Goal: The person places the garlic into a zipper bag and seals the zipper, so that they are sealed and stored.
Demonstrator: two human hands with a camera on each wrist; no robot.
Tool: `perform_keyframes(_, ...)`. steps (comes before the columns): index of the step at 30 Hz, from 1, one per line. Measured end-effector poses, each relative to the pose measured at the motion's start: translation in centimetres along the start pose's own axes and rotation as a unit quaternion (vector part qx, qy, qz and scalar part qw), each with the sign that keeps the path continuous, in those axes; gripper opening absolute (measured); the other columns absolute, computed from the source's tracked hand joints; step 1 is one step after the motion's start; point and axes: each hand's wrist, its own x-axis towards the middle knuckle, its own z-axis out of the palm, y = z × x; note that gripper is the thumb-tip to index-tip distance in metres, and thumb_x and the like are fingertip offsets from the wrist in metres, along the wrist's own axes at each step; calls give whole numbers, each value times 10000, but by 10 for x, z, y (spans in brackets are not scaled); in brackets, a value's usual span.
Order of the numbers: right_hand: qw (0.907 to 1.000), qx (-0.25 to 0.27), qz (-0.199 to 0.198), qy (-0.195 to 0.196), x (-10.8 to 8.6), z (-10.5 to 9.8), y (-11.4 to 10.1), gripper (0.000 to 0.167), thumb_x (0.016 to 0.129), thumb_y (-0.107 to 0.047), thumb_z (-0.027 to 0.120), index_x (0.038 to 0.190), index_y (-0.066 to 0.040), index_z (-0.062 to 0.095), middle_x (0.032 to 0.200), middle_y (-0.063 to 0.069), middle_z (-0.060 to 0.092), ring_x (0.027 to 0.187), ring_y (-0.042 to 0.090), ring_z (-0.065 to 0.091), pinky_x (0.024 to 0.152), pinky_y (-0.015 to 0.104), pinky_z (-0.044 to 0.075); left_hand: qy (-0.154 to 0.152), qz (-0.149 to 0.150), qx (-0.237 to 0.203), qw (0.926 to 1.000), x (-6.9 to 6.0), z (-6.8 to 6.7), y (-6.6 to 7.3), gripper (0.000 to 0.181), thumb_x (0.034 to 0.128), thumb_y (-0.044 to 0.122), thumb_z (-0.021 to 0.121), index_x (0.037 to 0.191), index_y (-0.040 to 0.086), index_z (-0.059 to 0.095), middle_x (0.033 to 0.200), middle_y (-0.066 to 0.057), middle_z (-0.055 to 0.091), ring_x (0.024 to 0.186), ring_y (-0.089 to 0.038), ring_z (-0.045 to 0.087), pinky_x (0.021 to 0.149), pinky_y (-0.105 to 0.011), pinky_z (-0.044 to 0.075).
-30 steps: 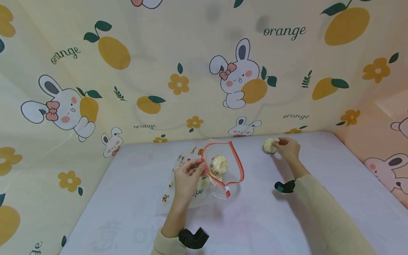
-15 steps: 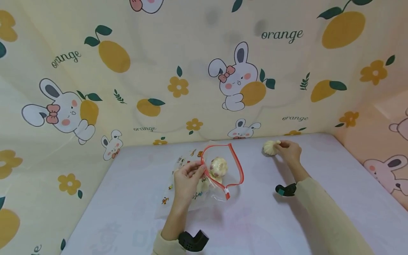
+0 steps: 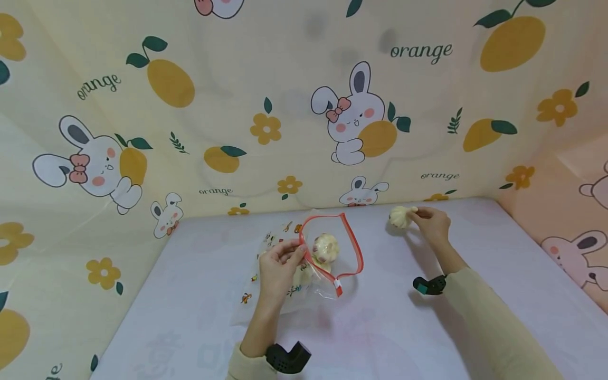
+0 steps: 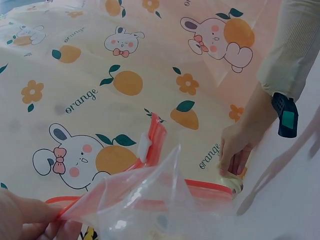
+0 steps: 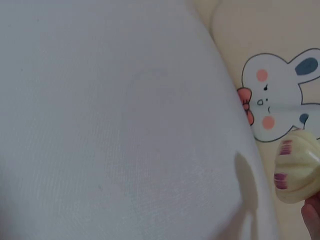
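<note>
My left hand (image 3: 280,264) pinches the red-rimmed mouth of a clear zip bag (image 3: 351,237), holding it open; the bag has small coloured prints. Inside it lies a garlic bulb (image 3: 326,248), with another pale piece partly hidden beneath. At the back right, my right hand (image 3: 433,224) pinches a second garlic bulb (image 3: 400,217) by its stem. That bulb (image 5: 296,167) shows purple streaks in the right wrist view, lifted a little off the table. In the left wrist view the bag's red rim and white slider (image 4: 144,147) stand in front of the hand.
The white table (image 3: 190,295) ends at the back against a patterned cloth (image 3: 285,79) with rabbits and oranges. A pinkish side cloth (image 3: 579,174) borders the table on the right. Black wrist devices (image 3: 288,357) sit on both wrists.
The right hand has raised the garlic bulb slightly off the table, and it has shifted a little left. The left hand and the bag stay in place.
</note>
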Motion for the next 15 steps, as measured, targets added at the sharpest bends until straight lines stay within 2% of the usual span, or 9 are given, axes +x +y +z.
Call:
perform_keyframes(3,10000,-9,-44,-6,-1,-1,-3,452,925,-333,632,1199,26,639,1213,235,655,950,229,678,677,70,404,21,-10,5,10000,0,0,-1,222,880,53,678,1055,-83,670,961,-214,714,710,2,648,694,-151,597)
perform_keyframes(5,10000,-25,-69,-9,-2,-2,-5,460,924,-343,632,1194,29,642,1210,235,656,1029,279,666,669,61,399,27,-9,3,10000,0,0,-1,223,880,53,677,1057,-82,670,959,-211,714,711,3,648,695,-150,597)
perform_keyframes(7,10000,-46,-73,7,-4,-3,-7,460,919,-347,638,1183,28,651,1200,233,662,883,135,662,648,45,397,19,2,-15,10000,0,0,-1,223,880,50,677,1056,-85,668,958,-214,714,710,4,649,695,-150,597)
perform_keyframes(10,10000,-38,-73,11,-5,-5,-10,451,912,-339,649,1177,26,657,1192,231,667,729,-89,517,637,35,391,7,24,-46,10000,1,0,-1,221,879,42,676,1053,-93,665,950,-213,714,701,12,646,690,-148,596)
perform_keyframes(12,10000,26,-74,-6,-5,-5,-12,457,906,-332,657,1182,32,652,1186,235,668,681,-162,429,626,32,393,1,28,-63,10000,1,0,-1,219,878,38,675,1052,-95,664,948,-210,714,698,14,644,687,-147,596)
perform_keyframes(15,9999,75,-86,-57,-6,-6,-14,465,906,-328,659,1197,34,642,1192,243,663,655,-194,409,620,22,391,12,35,-70,10000,1,0,-1,216,877,34,675,1050,-96,665,946,-205,714,696,15,642,684,-145,595)
